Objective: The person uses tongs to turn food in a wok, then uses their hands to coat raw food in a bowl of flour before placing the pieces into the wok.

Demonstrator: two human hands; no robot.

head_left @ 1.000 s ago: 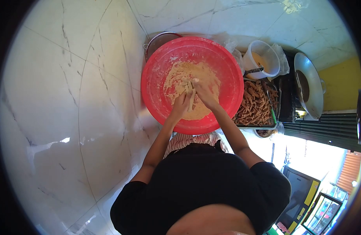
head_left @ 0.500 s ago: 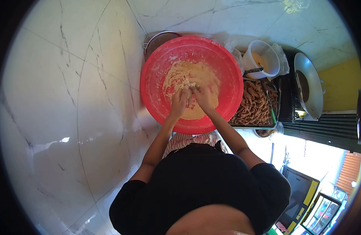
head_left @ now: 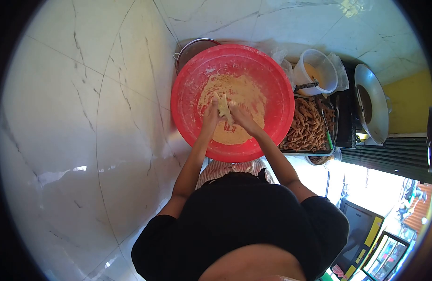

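A large red basin (head_left: 185, 100) holds a spread of pale yellow flour (head_left: 234, 136). Over the flour, a pale, flour-coated chicken foot (head_left: 224, 108) is held between my two hands, its long ends pointing up and down. My left hand (head_left: 210, 116) grips it from the left side with fingers pointing away from me. From the right, my right hand (head_left: 243, 117) closes on the same piece, its fingers slightly blurred.
To the right stands a tray (head_left: 309, 153) heaped with brown fried pieces (head_left: 304, 122) and green-handled tongs (head_left: 329, 139). Behind it are a white bucket (head_left: 329, 70) of yellowish liquid and a wide metal wok (head_left: 377, 112). A tiled wall (head_left: 127, 117) lies left.
The chicken foot now shows lengthwise between my hands, where before only small pale ends showed above the fingers. My hands have moved slightly apart. The whole view has shifted a little.
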